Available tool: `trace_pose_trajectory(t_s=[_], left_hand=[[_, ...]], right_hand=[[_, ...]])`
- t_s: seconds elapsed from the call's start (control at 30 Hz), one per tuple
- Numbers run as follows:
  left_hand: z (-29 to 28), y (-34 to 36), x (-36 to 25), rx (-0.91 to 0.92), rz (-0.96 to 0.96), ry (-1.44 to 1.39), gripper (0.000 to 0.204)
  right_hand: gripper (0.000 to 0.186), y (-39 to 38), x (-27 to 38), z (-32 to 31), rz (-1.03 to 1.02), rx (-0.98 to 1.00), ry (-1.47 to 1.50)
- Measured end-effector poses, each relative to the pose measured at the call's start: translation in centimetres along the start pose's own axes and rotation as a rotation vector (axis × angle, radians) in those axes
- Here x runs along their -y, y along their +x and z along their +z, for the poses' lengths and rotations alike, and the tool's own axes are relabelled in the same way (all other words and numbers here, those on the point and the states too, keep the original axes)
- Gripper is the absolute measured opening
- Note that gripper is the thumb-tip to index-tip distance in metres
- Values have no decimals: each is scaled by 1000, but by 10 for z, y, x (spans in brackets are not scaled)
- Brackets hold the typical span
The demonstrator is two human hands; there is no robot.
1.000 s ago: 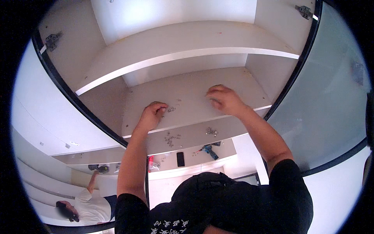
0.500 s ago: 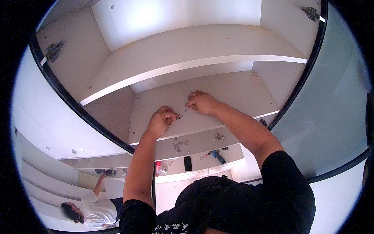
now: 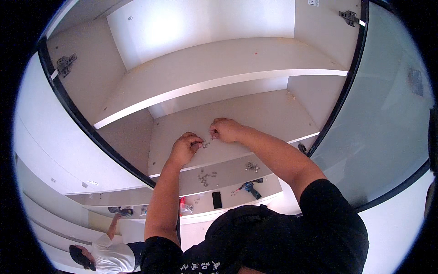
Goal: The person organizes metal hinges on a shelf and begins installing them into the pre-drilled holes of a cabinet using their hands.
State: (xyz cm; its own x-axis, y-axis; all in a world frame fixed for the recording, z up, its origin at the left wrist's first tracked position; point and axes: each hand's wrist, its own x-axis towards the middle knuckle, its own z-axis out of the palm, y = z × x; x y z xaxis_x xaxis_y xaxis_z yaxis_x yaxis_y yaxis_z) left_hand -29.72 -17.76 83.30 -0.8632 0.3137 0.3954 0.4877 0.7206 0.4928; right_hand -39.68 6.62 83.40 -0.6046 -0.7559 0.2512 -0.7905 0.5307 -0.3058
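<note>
Compared with a second ago, the right hand [image 3: 227,130] has moved in from well to the right, and its fingertips are now near those of the left hand [image 3: 182,150], with a narrow gap between them. The left fingers are bent toward the thumb, tips almost meeting; whether they grip a piece cannot be told. The right fingers are curled downward and drawn close together, and what they may hold is too small to make out.

A group of small metal fittings [image 3: 205,144] lies on the cabinet shelf [image 3: 264,118], just right of the left fingertips and just to the near side of the right ones. Two more groups lie on the strip nearer the person: a left pile [image 3: 205,178] and a right pile [image 3: 252,167]. Single pieces are too small to count.

Nearer still, a ledge [image 3: 232,193] carries one black phone [image 3: 216,199], one blue drill [image 3: 250,190] to its right and one red item [image 3: 182,204] to its left. Farther off are one upper shelf [image 3: 219,59] and two hinges [image 3: 349,18] on the side walls. At the near left, one co-worker [image 3: 112,255] reaches toward a dark tool [image 3: 125,212].
</note>
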Motion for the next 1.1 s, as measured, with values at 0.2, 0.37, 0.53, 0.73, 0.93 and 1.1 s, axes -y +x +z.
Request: trace_pose_trajectory(t_s=[0.2,0.37,0.53,0.73,0.93,1.1], left_hand=[[6,8,-2,6,-20,-19,15],[-2,-6,-4,-44,-34,106,12],[-1,-9,-11,-89,-42,142,12],[10,0,-16,-136,-20,165,13],[6,-4,-13,-134,-68,155,13],[10,-3,-5,-172,-31,145,13]], right_hand=[[18,-38,-14,-20,-25,-116,261],[13,-143,59,-157,-164,-72,494],[13,-204,95,-292,-237,-442,223],[16,-161,48,-403,179,-682,-30],[22,-75,-74,-478,406,-326,-722],[18,-41,-168,-480,493,-65,-897]])
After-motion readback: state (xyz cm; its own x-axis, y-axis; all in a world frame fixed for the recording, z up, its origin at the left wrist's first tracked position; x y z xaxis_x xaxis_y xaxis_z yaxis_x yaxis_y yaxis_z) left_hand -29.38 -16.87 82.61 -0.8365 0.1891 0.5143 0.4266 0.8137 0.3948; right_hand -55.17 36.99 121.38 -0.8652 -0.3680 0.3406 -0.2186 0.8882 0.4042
